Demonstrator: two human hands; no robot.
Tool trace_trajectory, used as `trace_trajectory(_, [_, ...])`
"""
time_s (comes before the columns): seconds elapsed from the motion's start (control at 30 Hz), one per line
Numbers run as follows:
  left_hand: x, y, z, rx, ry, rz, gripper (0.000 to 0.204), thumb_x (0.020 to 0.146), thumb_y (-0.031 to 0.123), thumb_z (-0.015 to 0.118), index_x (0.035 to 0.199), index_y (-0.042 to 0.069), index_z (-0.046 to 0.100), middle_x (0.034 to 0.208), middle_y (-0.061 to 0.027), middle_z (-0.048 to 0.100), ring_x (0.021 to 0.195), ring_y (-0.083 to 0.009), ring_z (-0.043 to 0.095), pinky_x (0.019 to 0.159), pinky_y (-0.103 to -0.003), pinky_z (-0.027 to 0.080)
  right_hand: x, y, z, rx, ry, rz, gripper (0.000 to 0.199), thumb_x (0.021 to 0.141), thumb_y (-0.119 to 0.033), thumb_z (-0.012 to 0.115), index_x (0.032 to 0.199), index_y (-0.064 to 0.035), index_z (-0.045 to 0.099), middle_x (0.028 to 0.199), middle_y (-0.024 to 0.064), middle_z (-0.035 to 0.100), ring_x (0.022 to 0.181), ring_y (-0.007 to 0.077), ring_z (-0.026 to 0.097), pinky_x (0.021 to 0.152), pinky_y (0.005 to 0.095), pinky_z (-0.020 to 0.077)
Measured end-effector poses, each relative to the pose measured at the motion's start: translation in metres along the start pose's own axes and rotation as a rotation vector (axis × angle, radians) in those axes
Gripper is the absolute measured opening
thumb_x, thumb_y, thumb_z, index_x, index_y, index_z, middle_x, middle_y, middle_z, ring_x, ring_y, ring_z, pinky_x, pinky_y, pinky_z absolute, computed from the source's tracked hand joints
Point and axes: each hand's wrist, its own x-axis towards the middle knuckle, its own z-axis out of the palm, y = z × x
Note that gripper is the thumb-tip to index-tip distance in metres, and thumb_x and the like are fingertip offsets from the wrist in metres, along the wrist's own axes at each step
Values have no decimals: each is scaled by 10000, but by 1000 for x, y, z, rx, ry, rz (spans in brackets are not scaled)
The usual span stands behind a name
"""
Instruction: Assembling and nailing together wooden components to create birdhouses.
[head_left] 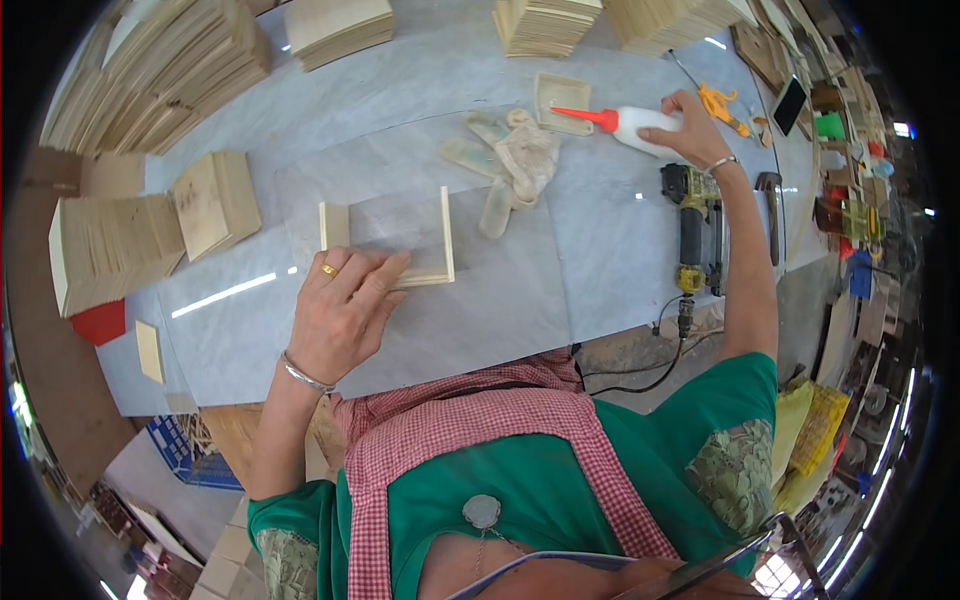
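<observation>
My left hand [345, 305] is closed on the near side of a three-sided wooden frame [447, 235], which stands on the table with its gap facing away from me. Part of that near side is hidden under my fingers. Off to the right, my right hand [692, 130] grips a white squeeze bottle [632, 124], held on its side. Its long red nozzle [585, 116] points left, over a small shallow wooden tray [556, 88]. Between frame and bottle lies a stained work glove [527, 158].
Stacks of thin wooden boards [165, 75] line the far and left edges of the grey table [400, 345]. A yellow-black power drill [690, 235] with a cord lies at the right. Beyond it are an orange-handled tool [720, 103] and a phone [789, 105].
</observation>
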Motion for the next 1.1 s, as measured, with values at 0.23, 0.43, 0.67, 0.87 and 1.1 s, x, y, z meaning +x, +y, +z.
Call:
trace_trajectory(0.23, [-40, -15, -5, -120, 413, -250, 407, 821, 122, 670, 1199, 18, 563, 1195, -136, 573, 1058, -255, 567, 905, -360, 455, -12, 3, 15, 121, 25, -115, 754, 627, -305, 834, 1259, -69, 497, 1047, 136, 572, 983, 256, 577, 867, 327, 465])
trace_trajectory(0.43, [-74, -22, 20, -510, 418, -520, 378, 852, 117, 639, 1205, 9, 560, 1102, -114, 584, 974, -201, 583, 837, -305, 465, -48, -12, 4, 817, 174, 90, 628, 731, -127, 761, 1286, -31, 484, 1118, 131, 564, 1064, 211, 560, 883, 340, 477])
trace_trajectory(0.67, [-76, -10, 35, -619, 392, -475, 384, 857, 68, 619, 1225, -8, 539, 1099, -91, 577, 955, -160, 568, 837, -285, 460, -104, -77, 30, 1806, 531, 259, 510, 886, -286, 630, 1247, 28, 452, 1276, 177, 512, 1180, 286, 508, 1019, 422, 420])
trace_trajectory(0.87, [-85, -19, 39, -607, 455, -504, 367, 824, 42, 638, 1184, 8, 572, 1029, -107, 611, 908, -177, 599, 778, -278, 483, -118, -177, 40, 2096, 77, 278, 557, 891, -452, 559, 1212, -2, 490, 1234, 159, 545, 1162, 290, 519, 986, 457, 433])
trace_trajectory(1.1, [-88, -20, 41, -589, 494, -503, 346, 824, 37, 640, 1164, 18, 583, 1007, -105, 608, 884, -177, 608, 753, -270, 494, -103, -201, 56, 2372, -742, -48, 587, 908, -478, 455, 1257, -7, 471, 1224, 179, 538, 1139, 268, 523, 792, 376, 513])
